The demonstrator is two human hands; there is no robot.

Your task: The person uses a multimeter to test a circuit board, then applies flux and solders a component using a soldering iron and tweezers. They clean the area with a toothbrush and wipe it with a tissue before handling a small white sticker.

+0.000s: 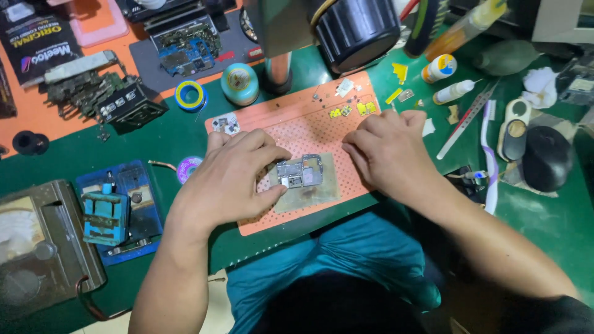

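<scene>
Both forearms reach in from below. The left hand (232, 179) arches palm down, thumb and curled fingers pinching the left edge of the circuit board (300, 172), which lies on the orange mat (322, 124). The right hand (387, 151) rests knuckles up just beside the board, fingers folded, seemingly holding nothing.

We see bare orange mat (309, 127) at twelve o'clock of the circuit board (299, 172); our left hand (232, 179) and right hand (387, 151) block nine and three.
</scene>
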